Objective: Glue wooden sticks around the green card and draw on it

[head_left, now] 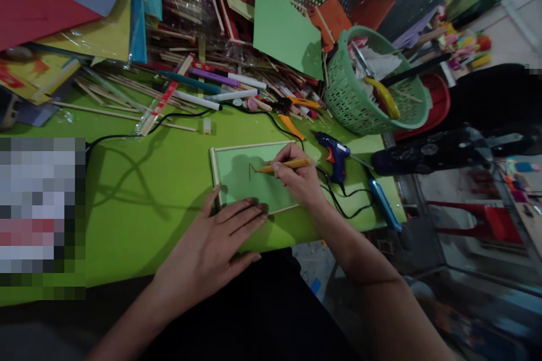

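A green sheet (237,180) edged with thin wooden sticks lies on the bright green table (127,203). My right hand (298,172) rests over its right side, fingers closed around an orange-yellow pen (294,164). The pen's tip points left, beside a short, thin angled line drawn on the sheet. Flat with its fingers spread, my left hand (224,237) lies across the lower left edge of the sheet and touches the stick frame.
A blue glue gun (336,155) with a black cord lies right of the sheet. Behind are markers (237,93), loose wooden sticks (114,90), orange-handled scissors (292,126), a green basket (351,98) and coloured papers (288,31). A blue tool (384,203) sits near the right edge.
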Available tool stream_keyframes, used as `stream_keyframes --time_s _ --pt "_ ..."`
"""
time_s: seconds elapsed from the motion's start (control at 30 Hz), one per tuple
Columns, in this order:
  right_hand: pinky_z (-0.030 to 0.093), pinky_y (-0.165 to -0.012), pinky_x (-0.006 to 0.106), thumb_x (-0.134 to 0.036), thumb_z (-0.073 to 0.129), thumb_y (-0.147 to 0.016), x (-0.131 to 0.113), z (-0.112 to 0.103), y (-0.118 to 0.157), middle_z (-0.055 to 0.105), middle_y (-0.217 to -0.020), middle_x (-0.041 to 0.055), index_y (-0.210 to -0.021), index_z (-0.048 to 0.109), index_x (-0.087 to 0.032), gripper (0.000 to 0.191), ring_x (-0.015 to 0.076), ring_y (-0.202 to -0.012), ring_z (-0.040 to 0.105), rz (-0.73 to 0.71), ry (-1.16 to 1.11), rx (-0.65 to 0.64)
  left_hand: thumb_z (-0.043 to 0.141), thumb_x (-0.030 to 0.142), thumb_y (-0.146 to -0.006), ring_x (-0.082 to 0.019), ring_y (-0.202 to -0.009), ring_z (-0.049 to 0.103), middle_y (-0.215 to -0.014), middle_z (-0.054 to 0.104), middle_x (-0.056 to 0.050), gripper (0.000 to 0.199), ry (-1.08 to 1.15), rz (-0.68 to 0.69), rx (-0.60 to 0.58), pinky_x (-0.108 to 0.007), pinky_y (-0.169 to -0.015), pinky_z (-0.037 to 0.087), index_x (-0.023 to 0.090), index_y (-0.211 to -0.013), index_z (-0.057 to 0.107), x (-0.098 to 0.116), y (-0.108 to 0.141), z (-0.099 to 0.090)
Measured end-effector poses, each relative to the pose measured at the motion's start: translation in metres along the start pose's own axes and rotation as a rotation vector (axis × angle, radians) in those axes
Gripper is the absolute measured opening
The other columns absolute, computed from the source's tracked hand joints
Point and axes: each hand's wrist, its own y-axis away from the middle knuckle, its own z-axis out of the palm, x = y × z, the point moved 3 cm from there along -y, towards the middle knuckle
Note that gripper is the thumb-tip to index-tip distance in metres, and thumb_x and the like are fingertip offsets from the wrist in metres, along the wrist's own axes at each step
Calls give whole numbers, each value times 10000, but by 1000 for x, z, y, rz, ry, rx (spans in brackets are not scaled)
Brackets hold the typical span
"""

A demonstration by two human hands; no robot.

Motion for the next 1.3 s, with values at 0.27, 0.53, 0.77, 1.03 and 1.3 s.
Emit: stream_keyframes --time_s 0.27,0.53,0.77,1.03,1.3 --pt "505 -749 366 -281 652 -800 0 0 1 518 -694 -42 -720 546 -249 137 151 -691 524 34 -41 -12 514 492 -1046 -232 -1409 558 -1504 629 -11 546 17 -11 -22 -544 -1335 -7 303 -1556 475 -1 1 2" --pt "511 -749 360 -288 654 -784 -3 -1 1 511 -682 -39 -716 552 -246 130 155 -694 521 44 -32 -25 516 488 -1042 -247 -1398 568 -1495 636 -19 561 5 -7 -18 -569 -1332 45 311 -1571 457 0 1 2" --pt "525 -758 363 -338 690 -791 -2 -1 2 509 -680 -37 -712 551 -247 184 156 -683 505 57 -66 -20 502 467 -1055 -225 -1419 549 -1527 607 3 523 20 -22 -30 -537 -1337 -37 300 -1550 477 0 2 2" --pt "523 -762 362 -329 688 -788 -1 -2 2 508 -676 -34 -707 559 -247 173 161 -694 512 58 -79 -37 525 460 -1043 -229 -1401 566 -1504 628 -4 544 11 -11 -22 -553 -1337 31 311 -1563 464 -1 1 1" --pt "530 -739 349 -332 693 -806 4 -5 3 514 -694 -33 -725 575 -245 168 146 -669 507 42 -114 -17 482 465 -1064 -227 -1407 562 -1510 623 -9 510 31 -9 -15 -534 -1338 -22 295 -1544 478 1 0 -1"
